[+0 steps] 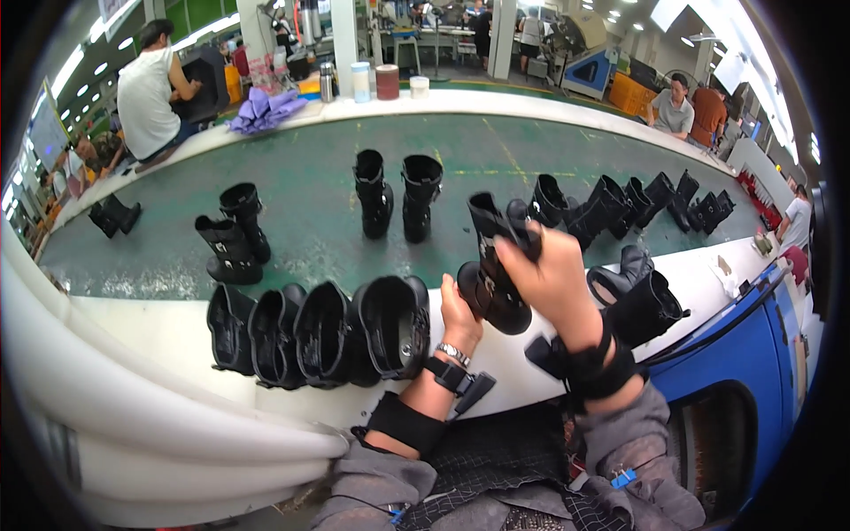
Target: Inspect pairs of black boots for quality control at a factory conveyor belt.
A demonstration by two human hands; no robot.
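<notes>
In front of me a black buckled ankle boot is held up off the white ledge, its toe down and toward me. My left hand is closed at the boot's lower left side, fingers partly hidden behind it. My right hand is closed around the boot's upper part from the right. A dark piece shows at its fingertips, and I cannot tell whether it belongs to the boot. Left of my left wrist, several black boots stand in a row on the ledge. Beside my right wrist lie more boots.
Beyond the white ledge runs a green conveyor belt. Boot pairs stand on it, including one pair straight ahead and a cluster at right. Thick white tubing curves along my left. A blue machine stands at right. People sit across the belt.
</notes>
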